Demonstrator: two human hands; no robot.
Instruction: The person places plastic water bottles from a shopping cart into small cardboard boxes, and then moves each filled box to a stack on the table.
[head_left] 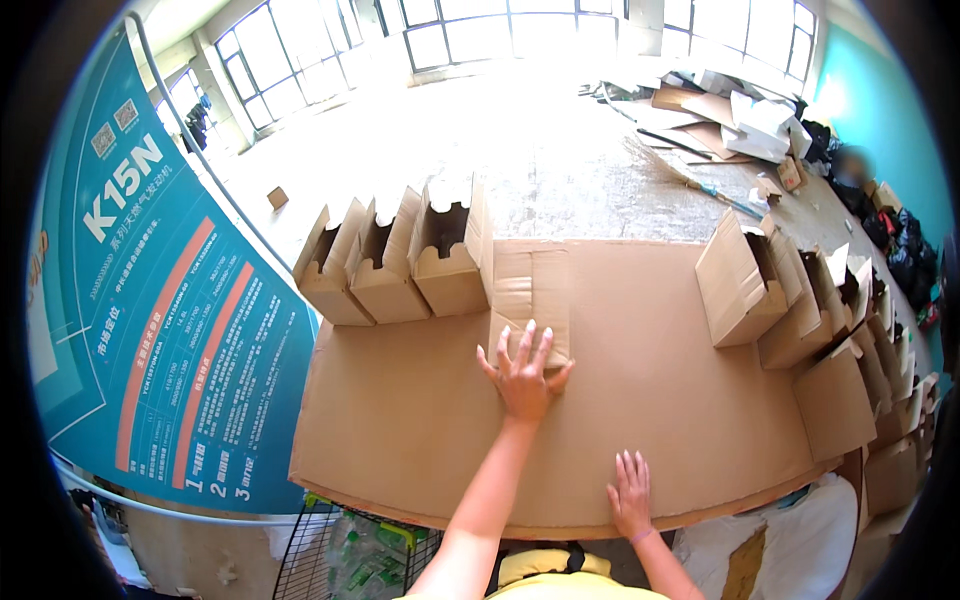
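Observation:
A brown cardboard box [530,280] lies on its side or folded flat, which I cannot tell, near the middle of the cardboard-covered table [420,440]. My left hand [525,378] rests on its near end, palm down with the fingers spread. Closer to me, my right hand [630,495] lies on the table's front edge, fingers stretched out and holding nothing. Left of the flat box, open-topped cardboard boxes [350,292] stand upright in a row of three, side by side.
Several more open boxes [740,285] crowd the table's right side. A blue banner [150,330] stands at the left, above a black wire basket [310,545] with green-capped bottles. Behind, a broom [690,180] lies near piled cardboard and foam [725,115], with black bags [905,245] by the wall.

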